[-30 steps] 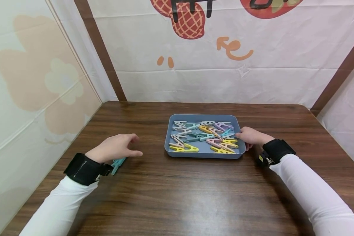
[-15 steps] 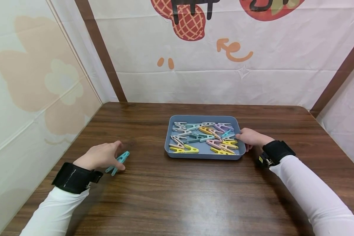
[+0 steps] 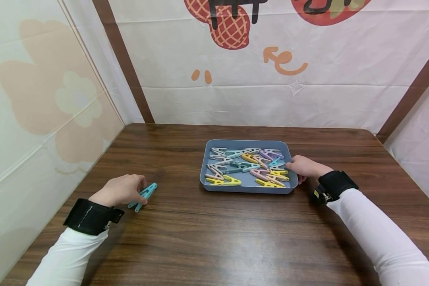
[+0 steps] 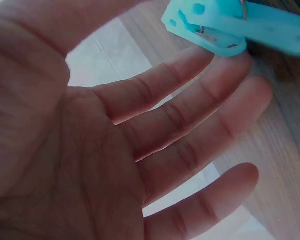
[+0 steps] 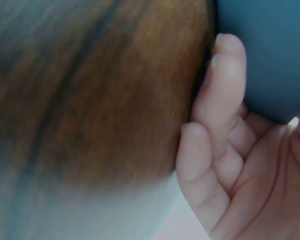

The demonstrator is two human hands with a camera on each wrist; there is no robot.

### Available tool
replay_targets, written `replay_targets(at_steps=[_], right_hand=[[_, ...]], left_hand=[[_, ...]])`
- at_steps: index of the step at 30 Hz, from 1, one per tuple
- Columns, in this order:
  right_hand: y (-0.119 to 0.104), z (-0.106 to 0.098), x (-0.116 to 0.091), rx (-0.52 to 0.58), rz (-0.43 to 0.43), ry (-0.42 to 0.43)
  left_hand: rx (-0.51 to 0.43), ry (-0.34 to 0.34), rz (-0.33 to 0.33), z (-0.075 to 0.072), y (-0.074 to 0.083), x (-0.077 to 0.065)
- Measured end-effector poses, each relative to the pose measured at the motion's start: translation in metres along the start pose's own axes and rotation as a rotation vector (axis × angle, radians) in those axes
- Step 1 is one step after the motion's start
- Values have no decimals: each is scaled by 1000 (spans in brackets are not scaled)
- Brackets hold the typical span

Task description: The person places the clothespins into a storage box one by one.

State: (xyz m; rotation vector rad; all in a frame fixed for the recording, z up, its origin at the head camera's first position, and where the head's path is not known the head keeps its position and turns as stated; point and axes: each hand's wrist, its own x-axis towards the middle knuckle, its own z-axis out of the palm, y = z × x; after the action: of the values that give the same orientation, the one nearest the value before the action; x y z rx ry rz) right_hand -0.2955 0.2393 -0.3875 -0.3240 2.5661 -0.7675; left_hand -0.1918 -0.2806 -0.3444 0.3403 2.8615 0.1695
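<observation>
On the left of the table, my left hand [image 3: 119, 190] pinches a turquoise clothespin [image 3: 148, 191] between thumb and fingers. In the left wrist view the clothespin [image 4: 210, 25] sits at the tips of the index and middle fingers, while the other fingers reach out loosely; the thumb runs out of frame. A shallow blue-grey tray [image 3: 248, 190] lies farther back, with several clothespins in yellow, teal, white, pink and purple spread inside. My right hand [image 3: 305, 166] grips its right end, thumb at the rim. The right wrist view has the fingers [image 5: 222, 90] curled against the tray's outer wall [image 5: 270, 55].
A brown wood-grain table [image 3: 186, 238] lies under both hands. Behind it hangs a white printed cloth [image 3: 164, 103], and another cloth [image 3: 39, 159] closes off the left side. Black straps with small cameras are on both wrists.
My left hand has moved left and down to the turquoise clothespin, and its thumb has closed in on it. The right hand and the tray have stayed put.
</observation>
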Motion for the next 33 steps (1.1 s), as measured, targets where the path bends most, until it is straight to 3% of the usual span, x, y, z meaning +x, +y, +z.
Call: replay_targets(at_steps=[16, 22, 28, 33], right_hand=[[0, 0, 0, 6, 5, -1], [-2, 0, -1, -2, 10, -6], [-3, 0, -2, -1, 17, -8], [-4, -1, -1, 2, 21, -5]], left_hand=[[-5, 35, 18, 3, -3, 0], [-17, 106, 42, 0, 0, 8], [-1, 226, 100, -6, 9, 18], [4, 260, 124, -14, 20, 23]])
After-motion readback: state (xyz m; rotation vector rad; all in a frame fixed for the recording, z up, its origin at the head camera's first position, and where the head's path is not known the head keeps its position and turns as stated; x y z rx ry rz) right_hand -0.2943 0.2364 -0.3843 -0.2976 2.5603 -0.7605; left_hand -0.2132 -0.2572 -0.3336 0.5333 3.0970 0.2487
